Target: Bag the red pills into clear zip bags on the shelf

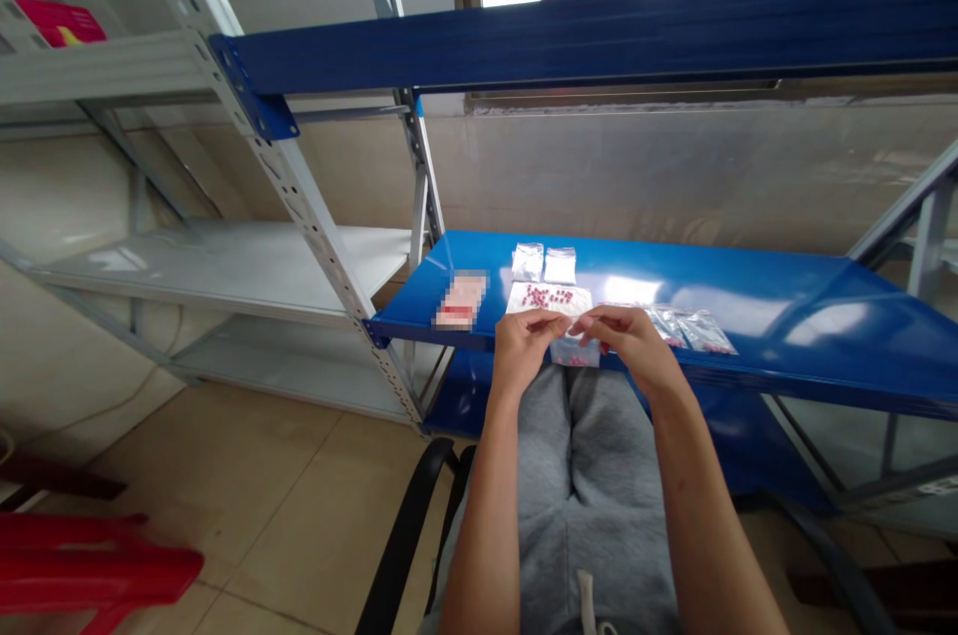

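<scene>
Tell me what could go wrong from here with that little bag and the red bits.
1. The left hand and right hand pinch the small bag at the front edge of the shelf; if it tips, it may spill onto the lap.
2. The filled bags lie close to the right wrist and the edge; a sweep could knock them off.

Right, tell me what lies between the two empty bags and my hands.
Head view: a white sheet strewn with pink pieces lies between the empty bags and the left hand and right hand, both pinching a clear bag.
</scene>
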A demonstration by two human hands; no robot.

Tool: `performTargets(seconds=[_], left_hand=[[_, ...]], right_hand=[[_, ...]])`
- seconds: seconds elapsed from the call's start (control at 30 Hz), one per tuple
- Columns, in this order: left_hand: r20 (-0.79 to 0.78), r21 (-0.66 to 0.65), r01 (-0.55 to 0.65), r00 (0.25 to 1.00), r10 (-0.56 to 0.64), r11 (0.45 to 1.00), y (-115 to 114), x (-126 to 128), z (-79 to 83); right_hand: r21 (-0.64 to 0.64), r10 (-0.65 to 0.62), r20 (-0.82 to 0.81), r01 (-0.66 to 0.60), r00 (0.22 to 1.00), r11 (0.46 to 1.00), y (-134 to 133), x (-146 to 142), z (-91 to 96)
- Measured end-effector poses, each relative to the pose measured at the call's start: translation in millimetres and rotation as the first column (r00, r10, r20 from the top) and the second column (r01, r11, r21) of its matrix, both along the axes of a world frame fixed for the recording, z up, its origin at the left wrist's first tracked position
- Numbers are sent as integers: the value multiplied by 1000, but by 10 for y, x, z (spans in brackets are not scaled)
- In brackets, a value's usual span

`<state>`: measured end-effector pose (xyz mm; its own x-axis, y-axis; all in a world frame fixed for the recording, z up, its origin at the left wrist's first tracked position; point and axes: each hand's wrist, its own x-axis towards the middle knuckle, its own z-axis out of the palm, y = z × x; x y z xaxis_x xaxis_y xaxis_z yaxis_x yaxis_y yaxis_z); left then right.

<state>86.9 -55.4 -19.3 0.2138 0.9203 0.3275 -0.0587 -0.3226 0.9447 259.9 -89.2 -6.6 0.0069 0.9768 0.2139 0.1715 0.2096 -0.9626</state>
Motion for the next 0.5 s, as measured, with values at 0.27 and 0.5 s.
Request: performTargets(seconds=[0.27,0.5], left_hand=[[15,-105,85,996,-84,991,13,191,-118],[122,-159,60,992,-41,985,-79,527,-36]], right_hand=[[-61,-15,122,22,992,998,-126,336,-62],[-166,57,174,-28,983,986,-253,704,82]])
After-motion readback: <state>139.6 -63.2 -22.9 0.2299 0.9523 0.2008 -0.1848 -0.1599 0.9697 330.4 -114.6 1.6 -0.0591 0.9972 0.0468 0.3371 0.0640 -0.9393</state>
